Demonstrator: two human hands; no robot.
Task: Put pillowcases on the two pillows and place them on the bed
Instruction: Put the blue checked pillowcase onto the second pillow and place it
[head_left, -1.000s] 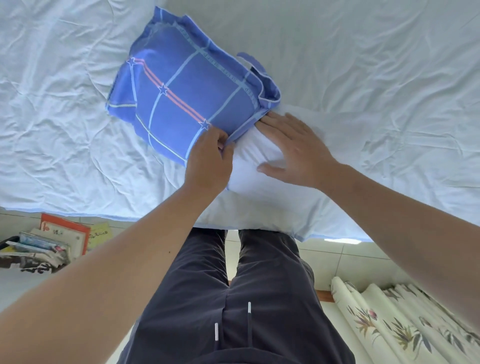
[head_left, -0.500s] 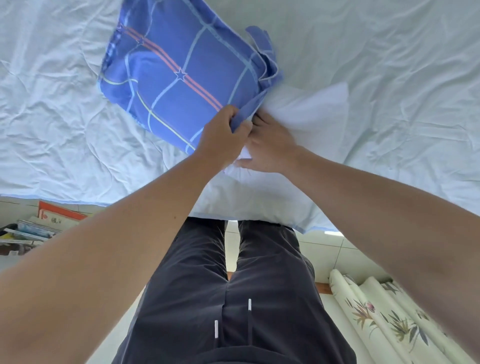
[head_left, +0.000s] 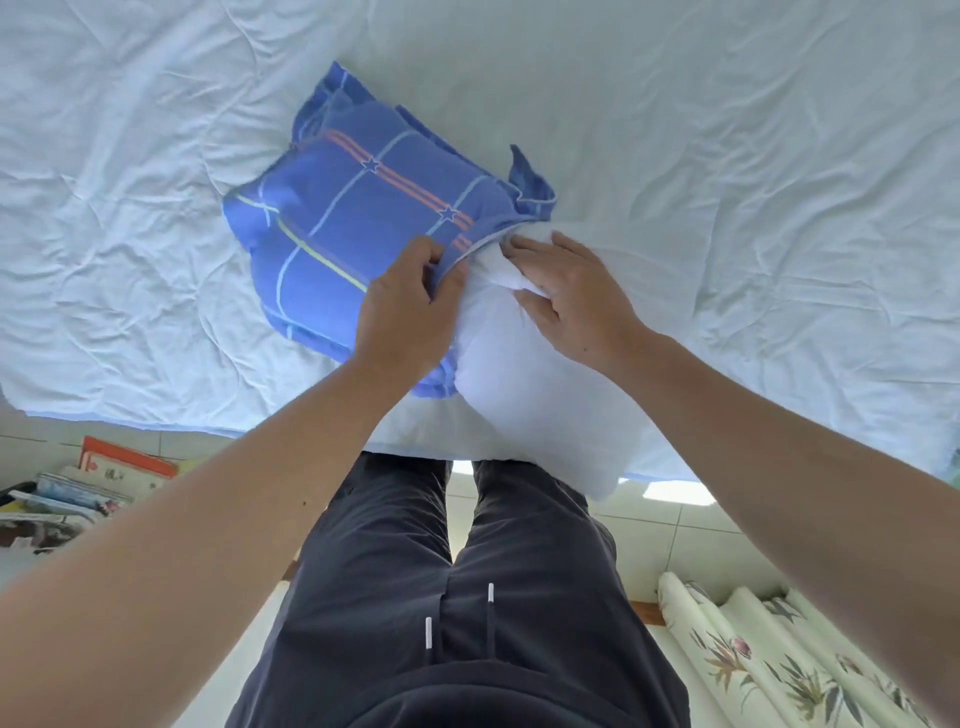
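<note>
half the white pillow (head_left: 524, 374) hides inside the blue pillowcase (head_left: 358, 228), left hand (head_left: 410, 306) fingers pinching its hem, right hand (head_left: 576, 291) gripping pillow.

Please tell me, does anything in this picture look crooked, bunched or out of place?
Yes. The blue pillowcase is bunched and skewed, covering only part of the white pillow, whose bare end overhangs the bed. Books lie jumbled on the floor.
</note>
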